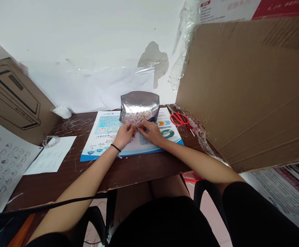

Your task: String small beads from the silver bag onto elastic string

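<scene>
My left hand [125, 135], with a black band at the wrist, is closed in a pinch over the printed sheet. Small beads [132, 140] show beside its fingers, seemingly on a string that it grips. The fingertips of my right hand [151, 133] are pressed together and nearly meet the left ones; whatever is between them is too small to make out. Right behind both hands stands an open silvery pouch [139, 99], with many pale pink, white and coloured beads [139, 116] at its front. A few loose beads [123, 157] lie by the sheet's near edge.
Red-handled scissors [179, 119] lie right of the pouch. Clear thread [74, 126] is tangled at left, near a coil of beaded strands [51, 141] on white paper [53, 159]. Cardboard boxes [242, 85] wall in both sides. The printed sheet [93, 137] covers the table's middle.
</scene>
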Demonstrator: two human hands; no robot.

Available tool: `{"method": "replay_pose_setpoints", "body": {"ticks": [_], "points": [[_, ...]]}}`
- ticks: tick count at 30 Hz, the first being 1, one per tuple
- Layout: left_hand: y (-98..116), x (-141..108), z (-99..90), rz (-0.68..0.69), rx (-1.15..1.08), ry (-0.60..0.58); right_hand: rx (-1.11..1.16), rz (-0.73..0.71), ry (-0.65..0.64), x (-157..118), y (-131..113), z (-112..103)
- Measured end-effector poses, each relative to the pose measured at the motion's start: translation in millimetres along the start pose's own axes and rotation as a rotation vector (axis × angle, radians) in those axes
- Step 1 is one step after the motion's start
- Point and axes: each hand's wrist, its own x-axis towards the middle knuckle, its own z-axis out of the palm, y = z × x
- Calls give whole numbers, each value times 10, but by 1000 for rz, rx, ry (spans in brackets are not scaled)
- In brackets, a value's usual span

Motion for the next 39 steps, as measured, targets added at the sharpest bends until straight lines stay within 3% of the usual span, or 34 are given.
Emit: {"method": "replay_pose_setpoints", "body": {"ticks": [5,9,16,18,21,24,26,30,35,39], "points": [[-12,93,-106,96,-124,194,-13,50,-58,8,-4,-14],[41,137,-199,56,-293,360,-39,73,-147,10,5,-13],[91,158,-288,114,-326,541,-188,16,-298,-8,25,-11],[91,147,-280,113,-305,511,-202,9,-307,-8,25,-23],[77,116,-241,103,-151,340,-161,15,-204,6,9,-49],[41,86,-186,228,132,162,-76,26,-41,24,-13,-70],[12,75,-155,319,271,110,-7,19,-20,26,-17,-68],[-33,67,-121,306,341,96,87,18,-103,4,1,-24],[-53,70,-125,291,435,79,25,66,-82,1,22,0],[-91,110,-186,359,621,183,-88,104,-120,12,14,-21]]}}
